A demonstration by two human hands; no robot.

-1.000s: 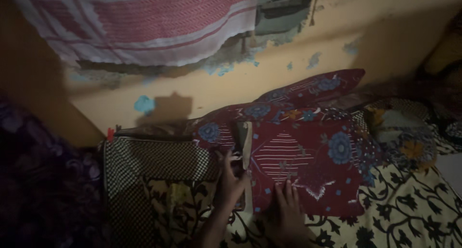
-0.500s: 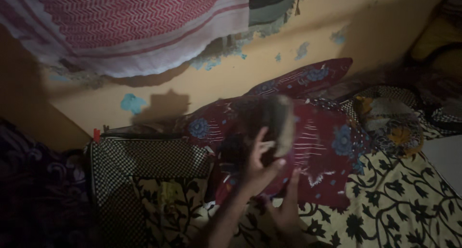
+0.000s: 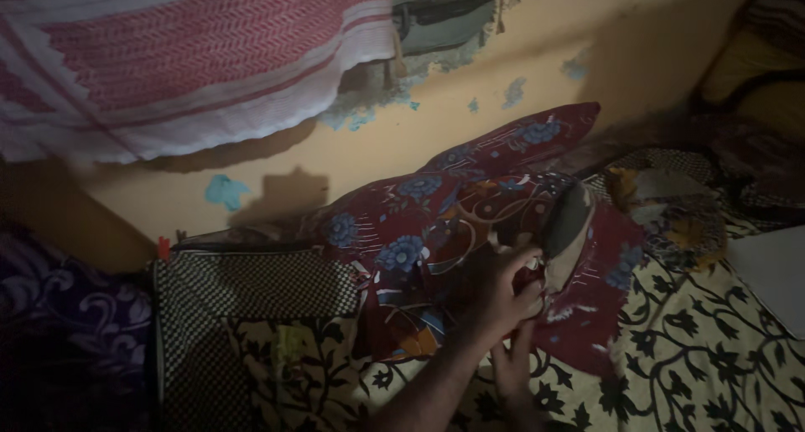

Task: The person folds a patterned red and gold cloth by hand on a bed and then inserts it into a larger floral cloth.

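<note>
A maroon pillow cover with blue flowers [image 3: 419,256] lies bunched on a bed sheet printed with black vines [image 3: 696,356]. The grey end of a pillow [image 3: 568,224] sticks out of the cover's right side. My left hand [image 3: 501,294] is closed on the cover's edge just beside that grey end. My right hand [image 3: 513,367] sits directly below it, fingers reaching up to the cover's lower edge; the dim light hides its grip.
A black-and-white checked bag [image 3: 251,289] lies at the left, next to a purple patterned cloth [image 3: 67,331]. A red-and-white striped cloth [image 3: 184,55] hangs on the peeling yellow wall [image 3: 470,122]. More patterned bedding [image 3: 671,206] and a white sheet-like object [image 3: 771,273] lie at the right.
The flat maroon pillow has been lifted and turned, and its grey end now shows. Both hands have shifted right and come together on the cover.
</note>
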